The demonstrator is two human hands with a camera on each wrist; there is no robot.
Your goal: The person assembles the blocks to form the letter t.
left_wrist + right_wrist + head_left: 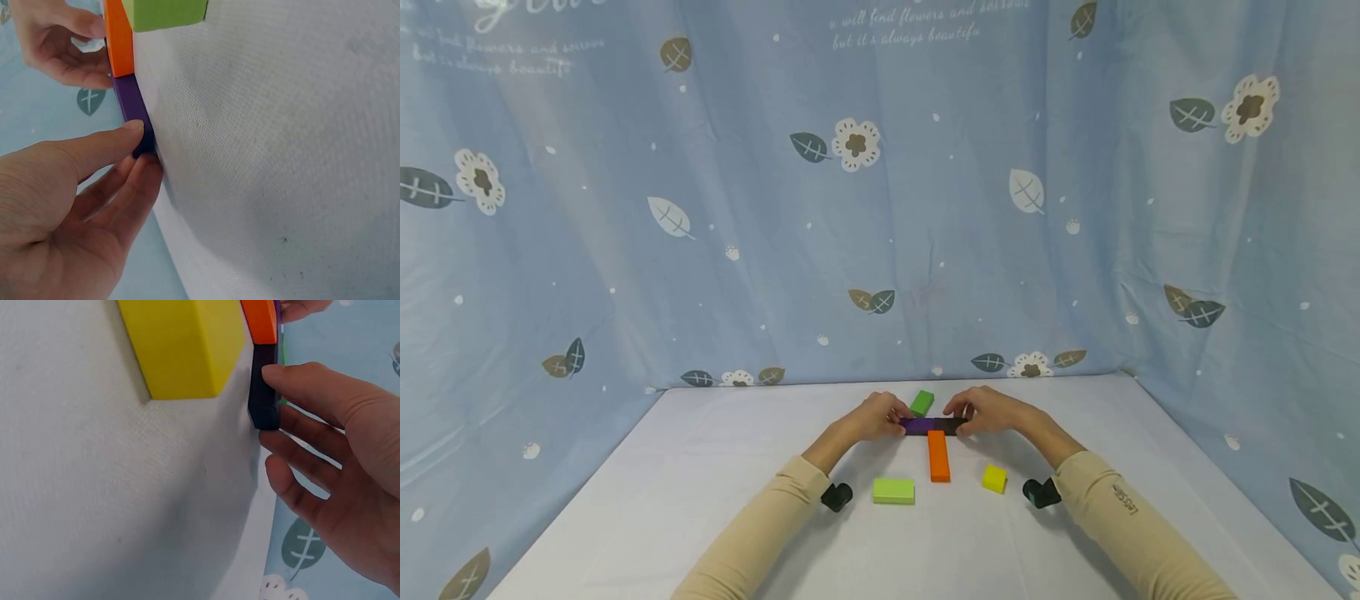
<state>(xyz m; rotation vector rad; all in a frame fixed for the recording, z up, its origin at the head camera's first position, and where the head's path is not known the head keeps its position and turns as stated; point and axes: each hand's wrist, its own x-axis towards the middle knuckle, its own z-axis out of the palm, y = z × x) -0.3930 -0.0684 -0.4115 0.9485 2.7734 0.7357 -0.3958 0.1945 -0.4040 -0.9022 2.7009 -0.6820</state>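
At the far middle of the table, a purple block [917, 426] and a black block [951, 427] lie end to end in a row. My left hand [876, 417] pinches the purple block's outer end, its thumb [128, 136] on the near side. With thumb and fingers, my right hand [989, 411] grips the black block [262, 387] from the other end. An orange block [938, 457] points toward me, its far end right at the seam between the two. Behind the row lies a green block [922, 403], angled.
Nearer to me, a light green block [893, 492] lies at left and a small yellow block [994, 479] at right. A patterned blue curtain [925, 208] hangs along the white table's [700, 467] back edge. Black wrist devices [837, 497] hang below the sleeves.
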